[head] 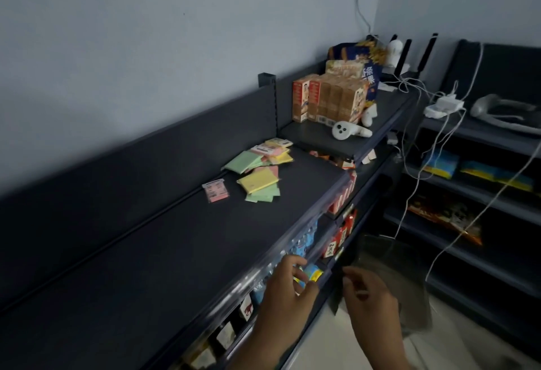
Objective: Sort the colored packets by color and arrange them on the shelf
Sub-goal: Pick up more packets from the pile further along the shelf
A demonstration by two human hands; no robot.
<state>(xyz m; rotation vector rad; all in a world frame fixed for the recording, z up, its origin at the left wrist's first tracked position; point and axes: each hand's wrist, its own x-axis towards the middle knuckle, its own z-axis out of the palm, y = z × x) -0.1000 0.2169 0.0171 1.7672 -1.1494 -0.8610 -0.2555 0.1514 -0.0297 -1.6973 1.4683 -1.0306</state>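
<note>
Several colored packets lie in a loose pile on the dark top shelf [164, 240]: green ones [244, 162], yellow ones [257, 183], pink ones [265, 150] and more green at the front [265, 195]. One pink packet [216, 190] lies apart to the left of the pile. Both hands hover low at the shelf's front edge, far from the pile. My left hand [285, 290] has loosely curled fingers and holds nothing I can see. My right hand [370, 296] is blurred beside a dark translucent bag [392, 279]; whether it grips the bag is unclear.
Orange cartons [328, 101] and snack bags stand on the raised shelf section at the right, with white controllers [348, 131] in front. Cables, a power strip [443, 106] and a white camera crowd the corner. Lower shelves hold drinks and packets. A second shelf unit [480, 182] stands right.
</note>
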